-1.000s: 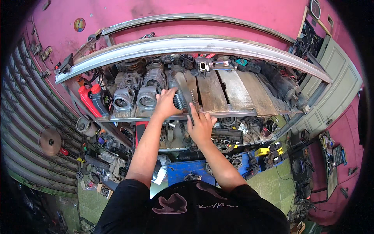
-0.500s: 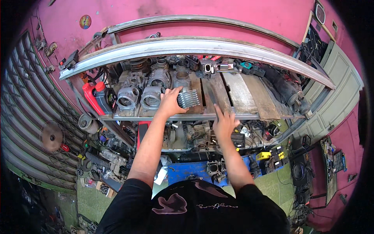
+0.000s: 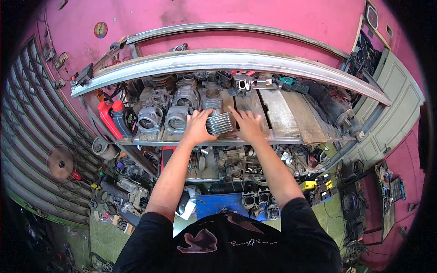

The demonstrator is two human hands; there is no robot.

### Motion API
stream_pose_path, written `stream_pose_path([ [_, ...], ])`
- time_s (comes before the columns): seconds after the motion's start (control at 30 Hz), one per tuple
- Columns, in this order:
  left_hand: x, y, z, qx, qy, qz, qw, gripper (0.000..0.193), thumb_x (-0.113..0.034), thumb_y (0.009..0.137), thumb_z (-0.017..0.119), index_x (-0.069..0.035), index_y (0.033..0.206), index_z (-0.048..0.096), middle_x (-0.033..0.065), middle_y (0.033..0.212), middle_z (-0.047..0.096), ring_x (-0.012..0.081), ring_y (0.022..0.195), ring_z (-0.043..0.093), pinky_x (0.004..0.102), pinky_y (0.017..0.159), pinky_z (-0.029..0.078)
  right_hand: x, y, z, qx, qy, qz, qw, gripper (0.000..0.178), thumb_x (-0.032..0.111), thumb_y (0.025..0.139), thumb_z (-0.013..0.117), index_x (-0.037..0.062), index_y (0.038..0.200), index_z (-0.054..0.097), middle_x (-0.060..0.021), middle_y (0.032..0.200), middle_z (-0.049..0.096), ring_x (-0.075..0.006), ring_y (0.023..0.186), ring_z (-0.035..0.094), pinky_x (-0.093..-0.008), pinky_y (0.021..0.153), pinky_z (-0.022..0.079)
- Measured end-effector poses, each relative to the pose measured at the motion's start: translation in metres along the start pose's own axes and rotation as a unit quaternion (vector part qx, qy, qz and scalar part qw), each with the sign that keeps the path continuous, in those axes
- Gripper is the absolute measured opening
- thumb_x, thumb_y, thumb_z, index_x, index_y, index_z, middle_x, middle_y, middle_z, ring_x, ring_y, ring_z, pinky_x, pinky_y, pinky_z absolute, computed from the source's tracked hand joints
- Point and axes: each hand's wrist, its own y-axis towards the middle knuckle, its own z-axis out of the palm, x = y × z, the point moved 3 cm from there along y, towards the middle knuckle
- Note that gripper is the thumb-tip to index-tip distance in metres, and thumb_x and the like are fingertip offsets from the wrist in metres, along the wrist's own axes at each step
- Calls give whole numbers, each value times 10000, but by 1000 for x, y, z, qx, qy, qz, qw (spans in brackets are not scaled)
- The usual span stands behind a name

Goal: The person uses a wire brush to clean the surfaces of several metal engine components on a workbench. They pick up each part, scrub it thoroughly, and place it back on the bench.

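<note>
My left hand [image 3: 199, 128] is closed around the left side of a silver finned engine cylinder [image 3: 220, 123], near the shelf's front edge. The cylinder's fins face up and run side to side. Close by its right side is my right hand [image 3: 249, 127], fingers spread and stretched forward; whether the fingertips touch the metal I cannot tell. Behind the held part stands another cylinder [image 3: 212, 101] with a round bore on top. Grey engine casings [image 3: 178, 118] with round openings sit left of my left hand, a similar casing [image 3: 149, 119] farther left.
Wooden boards [image 3: 280, 109] with gaps form the shelf top. A metal beam [image 3: 227, 60] crosses above its back. Red and dark bottles [image 3: 124, 119] stand at the left end, a dark cylindrical part [image 3: 330, 102] at the right. Engine parts fill the lower shelf [image 3: 207, 170]; below is a blue surface [image 3: 218, 207].
My right hand has moved left and forward to the cylinder, its fingers spreading. A dark narrow thing at its fingers earlier no longer shows there. My left hand keeps hold of the cylinder.
</note>
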Motion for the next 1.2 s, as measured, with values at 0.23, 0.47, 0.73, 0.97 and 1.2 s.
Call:
stream_pose_path([
  [0.23,14,-10,-7,-9,-20,-9,1000,1020,-331,540,951,-160,1458,540,66,1397,647,342,1226,540,523,1027,370,12,39,6,56,121,-113,985,1107,294,612,945,212,1582,418,-69,1593,511,-278,1437,458,-609,1141,245],
  [0.47,-3,-24,-26,-28,46,3,999,1139,-305,551,948,-203,1572,453,38,1513,576,360,1256,511,528,1025,346,45,24,-13,-71,19,-147,986,954,345,584,926,113,1431,554,-64,1445,589,-306,1399,466,-688,1162,202],
  [0.73,-8,-16,2,-16,19,1,1000,1090,-270,534,949,-127,1518,500,60,1442,618,315,1252,533,499,1006,361,42,19,-2,-72,-64,-148,984,998,355,600,931,216,1493,511,-22,1494,549,-307,1411,443,-709,1154,216],
  [0.97,3,-12,-3,-34,-9,-13,999,1045,-262,541,944,-111,1484,520,88,1368,656,332,1214,542,486,1004,372,-10,-35,-25,31,-63,207,976,906,424,750,905,274,1543,495,-44,1491,558,-375,1441,401,-737,1155,209],
  [1.2,0,-10,2,-14,-18,-34,999,1031,-259,557,941,-113,1486,519,84,1377,654,338,1213,534,480,1006,384,-67,-74,14,68,-62,286,954,637,298,881,800,217,1479,598,-102,1347,705,-399,1384,515,-752,1122,232],
])
